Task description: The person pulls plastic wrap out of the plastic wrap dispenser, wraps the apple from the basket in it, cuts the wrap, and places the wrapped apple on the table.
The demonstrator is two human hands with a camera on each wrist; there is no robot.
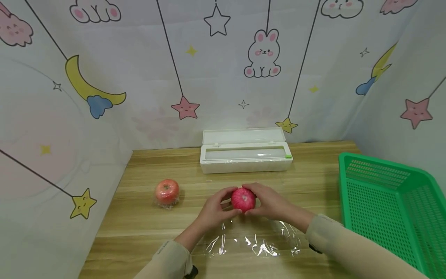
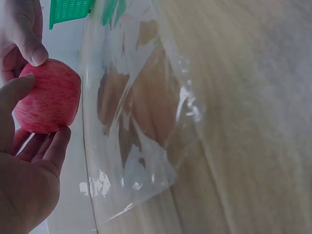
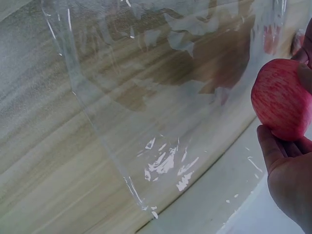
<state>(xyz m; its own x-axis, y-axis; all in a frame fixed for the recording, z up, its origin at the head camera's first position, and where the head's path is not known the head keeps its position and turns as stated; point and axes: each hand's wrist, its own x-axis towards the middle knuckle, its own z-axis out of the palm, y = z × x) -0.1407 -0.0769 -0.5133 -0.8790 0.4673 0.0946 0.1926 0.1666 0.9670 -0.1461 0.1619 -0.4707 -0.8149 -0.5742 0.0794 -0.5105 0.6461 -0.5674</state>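
A red apple (image 1: 243, 200) is held between both hands near the middle of the table. My left hand (image 1: 216, 209) grips its left side, thumb toward me and fingers around the far side. On the opposite side my right hand (image 1: 267, 201) grips it the same way. Both wrist views show the apple (image 2: 51, 97) off the table surface, pinched by thumbs and fingers. Below it a sheet of clear plastic wrap (image 1: 254, 240) lies spread on the wood, wrinkled and shiny along its near edge. The right wrist view also shows this wrap (image 3: 161, 161) beside the apple.
Another apple (image 1: 167, 192), in clear wrap, sits at the left. A white wrap dispenser box (image 1: 246, 166) stands at the back with its lid raised. The green plastic basket (image 1: 343, 186) occupies the right side. Patterned cloth (image 1: 223, 77) hangs behind and beside the table.
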